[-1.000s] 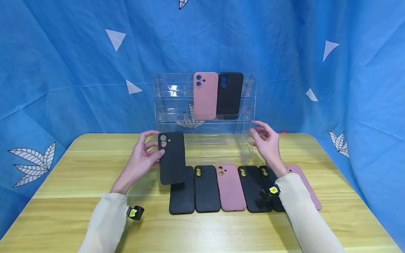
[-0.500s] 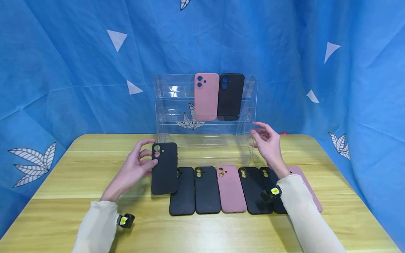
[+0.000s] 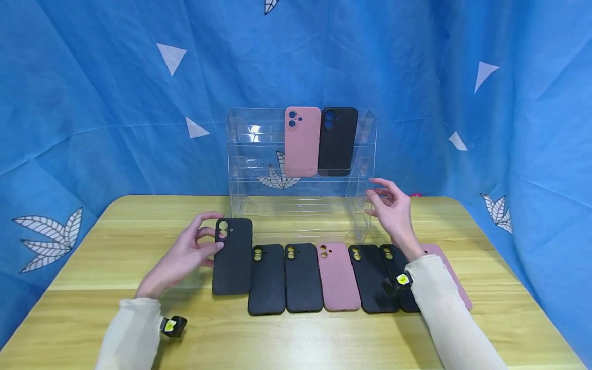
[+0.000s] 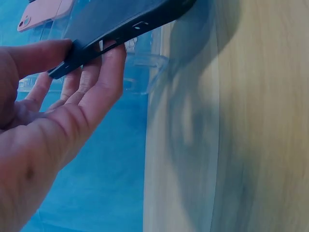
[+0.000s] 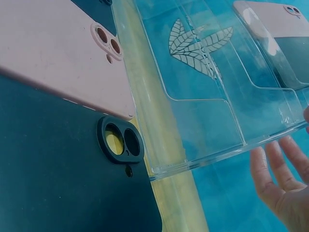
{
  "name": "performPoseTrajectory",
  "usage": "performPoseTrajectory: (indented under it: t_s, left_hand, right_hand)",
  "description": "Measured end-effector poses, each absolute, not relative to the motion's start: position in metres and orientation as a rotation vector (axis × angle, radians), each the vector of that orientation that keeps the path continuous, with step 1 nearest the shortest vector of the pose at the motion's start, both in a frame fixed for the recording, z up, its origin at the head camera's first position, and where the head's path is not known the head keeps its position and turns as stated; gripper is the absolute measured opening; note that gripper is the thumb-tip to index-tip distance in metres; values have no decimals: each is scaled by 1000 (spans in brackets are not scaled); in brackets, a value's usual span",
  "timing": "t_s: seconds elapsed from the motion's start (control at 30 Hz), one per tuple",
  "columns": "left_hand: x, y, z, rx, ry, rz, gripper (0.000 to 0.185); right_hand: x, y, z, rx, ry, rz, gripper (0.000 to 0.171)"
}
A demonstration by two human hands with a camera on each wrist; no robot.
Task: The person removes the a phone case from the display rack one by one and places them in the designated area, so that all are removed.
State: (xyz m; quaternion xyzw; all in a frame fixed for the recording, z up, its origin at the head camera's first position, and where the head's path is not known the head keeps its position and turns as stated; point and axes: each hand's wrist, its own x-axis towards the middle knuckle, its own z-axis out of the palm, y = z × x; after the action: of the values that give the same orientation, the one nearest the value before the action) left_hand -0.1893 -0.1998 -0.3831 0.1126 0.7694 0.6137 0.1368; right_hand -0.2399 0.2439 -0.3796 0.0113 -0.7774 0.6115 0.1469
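At the left of the frame, our left hand (image 3: 185,252) pinches a black case (image 3: 233,257) by its upper left edge, thumb above and fingers (image 4: 104,67) curled beneath it, as the left wrist view shows. The case sits left of centre, at the left end of a row (image 3: 337,277) of black and pink cases on the surface (image 3: 115,231). Its lower end looks down on the surface or nearly so, while the gripped end appears lifted; whether it lies fully flat we cannot tell.

We judge the step in hand to be setting this case down at the end of the row. The next move would call for easing the top end down and loosing the pinch without nudging the neighbouring black case (image 3: 266,280), which lies just beside it.

The case's long axis runs up and down the frame, tilted slightly, with the camera cut-out at the far end, towards the rack (image 3: 250,154), and its back facing up.

Further right, the clear rack stands at centre with a pink case (image 3: 302,141) and a black one (image 3: 337,141) upright in it. Our right hand (image 3: 393,213) hovers at the rack's right end, fingers loosely spread and holding nothing.
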Motion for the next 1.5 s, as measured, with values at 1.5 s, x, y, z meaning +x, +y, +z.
performPoseTrajectory:
  t_s: [1.5]
  left_hand:
    - [-189,-209,-402,188,2409,1264,61]
  right_hand:
    - [-240,244,-381,40,-2236,1765,40]
